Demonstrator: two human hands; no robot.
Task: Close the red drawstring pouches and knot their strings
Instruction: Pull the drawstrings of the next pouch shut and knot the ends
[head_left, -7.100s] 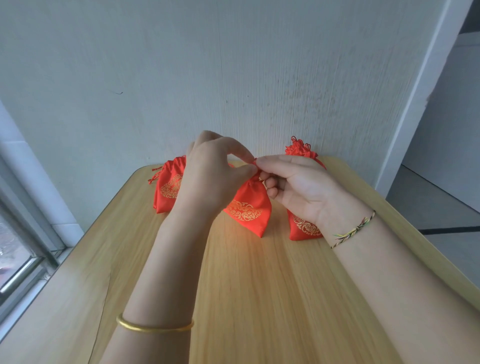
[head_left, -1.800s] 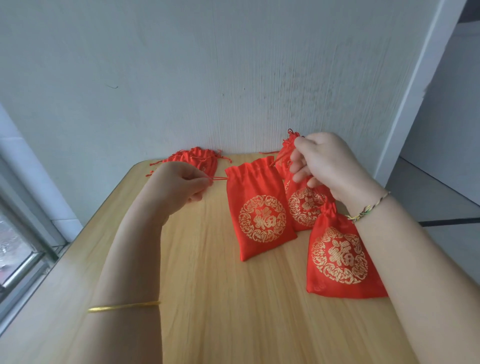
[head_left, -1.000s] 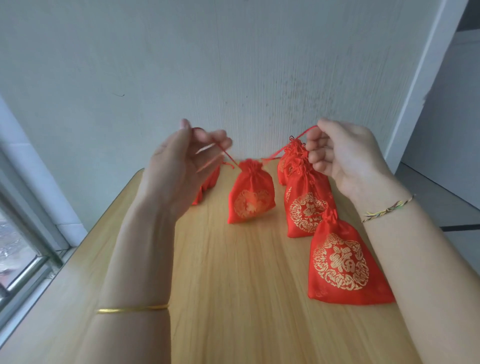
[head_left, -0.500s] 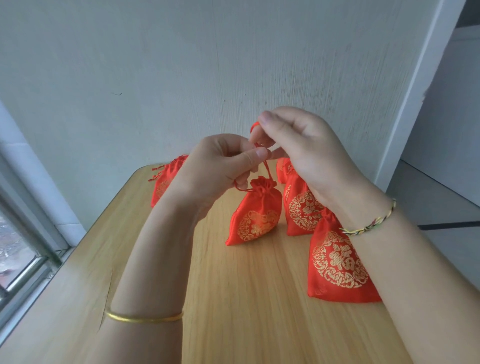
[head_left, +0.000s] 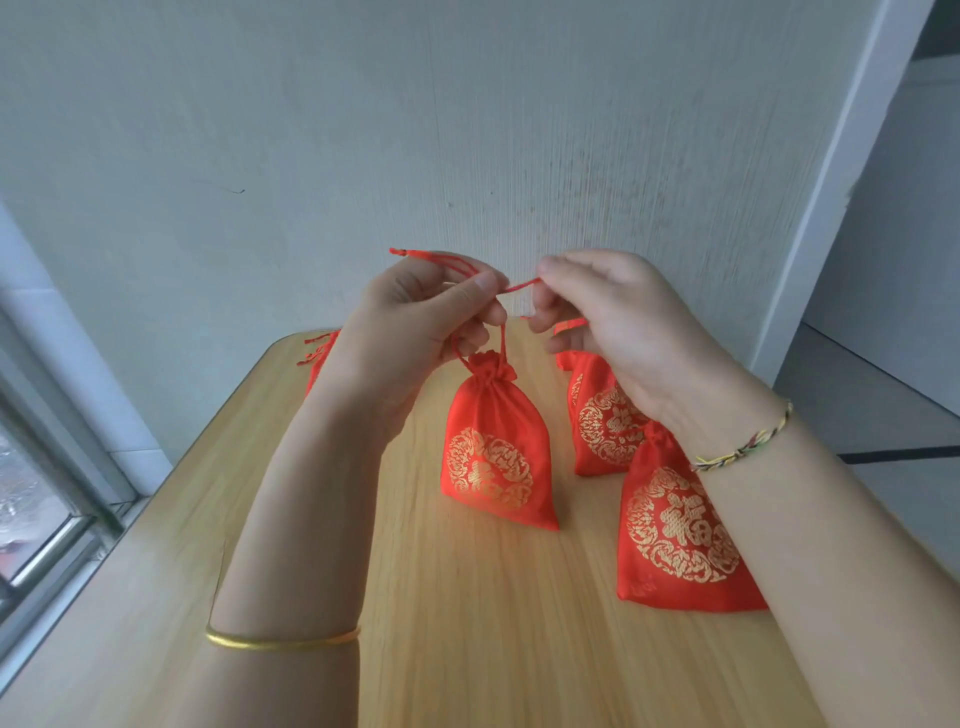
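Head view, contents as they lie.

1. The centre pouch (head_left: 496, 457): red, gold roundel facing you, mouth drawn into a tight ruffle. Long axis upright, straight below your left hand (head_left: 415, 332). Whether its base bears on the table (head_left: 467, 623) or swings clear cannot be told.

2. The strings (head_left: 503, 345): red strands rise from the ruffle straight up into your left hand. A short length then runs roughly level, rightward, to your right hand (head_left: 628, 338). Loose ends poke out leftward past your left hand. No finished knot shows.

3. Left hand: fingers (head_left: 483, 285) curled, thumb and forefinger pinching the strands. It is the nearer hand to the pouch neck, just above it.

4. Right hand: fingers (head_left: 553, 267) pinching the other end of the level length, the rest curled under. Just beside the left hand, a small gap between.

5. Other pouches: a near pouch (head_left: 675, 540) and a rear pouch (head_left: 597, 431) lie on the table to your right, tops partly hidden by your wrist. A far-left pouch (head_left: 318, 358) shows only a sliver.

Judgement: closing looks finished on the centre pouch, and the knot is the step in hand. The pouch lies down from your fingers; the working length lies across. So your left hand likely anchors while your right carries its end round.
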